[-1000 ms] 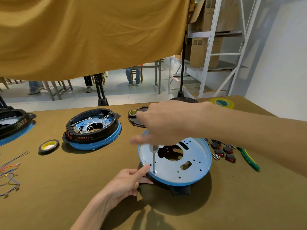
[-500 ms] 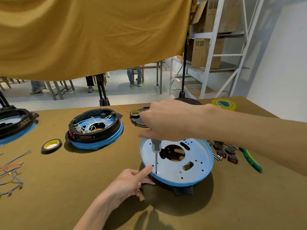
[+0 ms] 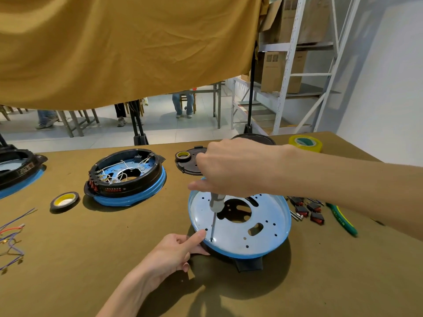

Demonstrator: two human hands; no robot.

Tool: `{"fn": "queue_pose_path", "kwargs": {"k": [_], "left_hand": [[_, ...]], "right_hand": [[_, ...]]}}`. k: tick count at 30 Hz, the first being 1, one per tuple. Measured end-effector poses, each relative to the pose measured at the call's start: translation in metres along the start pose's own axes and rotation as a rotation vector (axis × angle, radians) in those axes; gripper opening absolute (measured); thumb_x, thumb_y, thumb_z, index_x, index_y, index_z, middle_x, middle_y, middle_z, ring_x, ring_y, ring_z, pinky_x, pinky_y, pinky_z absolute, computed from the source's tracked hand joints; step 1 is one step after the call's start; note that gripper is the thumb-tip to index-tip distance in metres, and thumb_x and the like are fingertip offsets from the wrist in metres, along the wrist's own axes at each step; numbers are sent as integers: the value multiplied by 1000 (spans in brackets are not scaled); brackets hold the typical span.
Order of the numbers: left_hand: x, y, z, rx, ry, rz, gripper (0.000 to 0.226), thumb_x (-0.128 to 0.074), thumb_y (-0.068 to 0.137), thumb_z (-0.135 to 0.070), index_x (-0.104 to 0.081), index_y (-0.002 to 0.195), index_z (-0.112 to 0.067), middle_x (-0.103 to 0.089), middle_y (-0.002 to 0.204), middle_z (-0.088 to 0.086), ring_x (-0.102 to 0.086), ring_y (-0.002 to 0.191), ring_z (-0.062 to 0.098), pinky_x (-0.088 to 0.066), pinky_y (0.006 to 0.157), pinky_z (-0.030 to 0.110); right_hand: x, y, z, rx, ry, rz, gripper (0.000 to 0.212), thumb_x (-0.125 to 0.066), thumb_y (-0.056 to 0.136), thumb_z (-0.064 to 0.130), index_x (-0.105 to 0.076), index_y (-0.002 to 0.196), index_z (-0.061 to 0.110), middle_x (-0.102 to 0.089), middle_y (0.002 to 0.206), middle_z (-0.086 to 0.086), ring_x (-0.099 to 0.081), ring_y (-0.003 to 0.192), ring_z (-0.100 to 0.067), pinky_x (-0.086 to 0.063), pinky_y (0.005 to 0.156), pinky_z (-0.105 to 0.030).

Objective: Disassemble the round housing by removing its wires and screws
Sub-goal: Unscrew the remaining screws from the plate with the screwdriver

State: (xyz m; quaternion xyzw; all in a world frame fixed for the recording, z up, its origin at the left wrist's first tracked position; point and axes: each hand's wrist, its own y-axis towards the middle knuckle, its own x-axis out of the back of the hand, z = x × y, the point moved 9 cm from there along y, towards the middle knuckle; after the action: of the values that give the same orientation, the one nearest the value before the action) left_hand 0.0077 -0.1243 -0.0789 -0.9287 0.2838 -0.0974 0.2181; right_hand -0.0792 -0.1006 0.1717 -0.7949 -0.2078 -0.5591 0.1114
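Housing (image 3: 258,227), round with a blue rim, lay near the middle of the brown table (image 3: 91,259). The right hand (image 3: 231,168) was closed around the handle of a screwdriver (image 3: 214,216), covering most of that handle; the shaft stood nearly upright, its tip at a hole near the front rim. Whether a screw sat there was too small to tell. The left hand (image 3: 174,250) pinched the near edge of the housing. A second housing (image 3: 126,177) lay further left, and loose wires (image 3: 11,239) were cut off by the left border.
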Motion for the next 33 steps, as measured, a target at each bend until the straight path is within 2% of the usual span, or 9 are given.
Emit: {"fn": "queue_pose_path", "kwargs": {"k": [3, 7, 12, 15, 18, 21, 26, 29, 33], "left_hand": [[1, 0, -1, 7, 16, -6, 70, -73, 59, -78, -85, 95, -19, -62, 79, 14, -49, 54, 7, -49, 55, 21], [1, -1, -1, 6, 22, -17, 80, -73, 58, -78, -83, 100, -11, -56, 70, 12, -48, 51, 7, -48, 54, 21], [1, -1, -1, -2, 24, -12, 82, -71, 57, -80, -83, 100, -10, -55, 62, 6, -49, 52, 7, -48, 54, 20], [-1, -2, -1, -10, 46, 10, 68, -69, 64, -80, -85, 95, -22, -57, 85, 15, -45, 57, 9, -48, 58, 21], [-1, -3, -3, -15, 40, 10, 66, -69, 65, -80, -85, 95, -24, -52, 86, 16, -45, 57, 10, -48, 58, 22], [0, -3, -3, -9, 38, -1, 66, -69, 61, -81, -86, 92, -26, -47, 70, 12, -44, 57, 11, -48, 59, 23], [-1, -3, -2, -28, 34, 12, 68, -68, 63, -82, -85, 95, -24, -54, 66, 7, -44, 54, 8, -48, 57, 21], [-1, -2, -1, -24, 39, 17, 71, -68, 62, -83, -85, 95, -23, -60, 64, 3, -44, 56, 8, -48, 57, 21], [-1, -2, -1, -13, 43, 11, 69, -68, 58, -84, -85, 93, -27, -71, 79, 20, -43, 55, 9, -47, 57, 22]], "right_hand": [[0, 4, 9, 138, 161, 50, 23, -61, 99, 40, -51, 98, 20, -50, 75, 7, -49, 62, -9, -31, 48, -20], [0, 1, 27, 313, 480, 192, 37, -75, 85, 7, -52, 112, 20, -62, 88, 8, -62, 94, -18, -56, 78, -36], [6, 6, 14, 68, 122, -10, 55, -42, 99, 65, -52, 119, 15, -55, 76, 2, -52, 60, -10, -36, 46, -24], [4, 5, 13, 70, -28, -52, 45, -41, 103, 56, -56, 93, 15, -48, 68, 3, -44, 53, -9, -27, 45, -23], [1, 1, 12, 151, 288, 88, 20, -68, 94, 35, -59, 107, 22, -56, 89, 5, -57, 78, -14, -41, 56, -23], [-5, -6, 15, 190, 544, 274, 40, -82, 83, 23, -56, 114, 25, -55, 101, 8, -59, 94, -15, -54, 69, -27], [9, -4, 0, -18, -42, 17, 71, -39, 85, 85, -56, 72, 17, -52, 60, 4, -47, 49, -12, -30, 44, -25], [7, -2, 0, -3, 70, 44, 54, -49, 98, 63, -52, 71, 16, -48, 58, 4, -42, 47, -10, -29, 43, -23], [1, -6, 12, 174, 295, 243, 18, -68, 90, 9, -58, 99, 21, -58, 100, 1, -57, 89, -17, -43, 63, -25]]}}
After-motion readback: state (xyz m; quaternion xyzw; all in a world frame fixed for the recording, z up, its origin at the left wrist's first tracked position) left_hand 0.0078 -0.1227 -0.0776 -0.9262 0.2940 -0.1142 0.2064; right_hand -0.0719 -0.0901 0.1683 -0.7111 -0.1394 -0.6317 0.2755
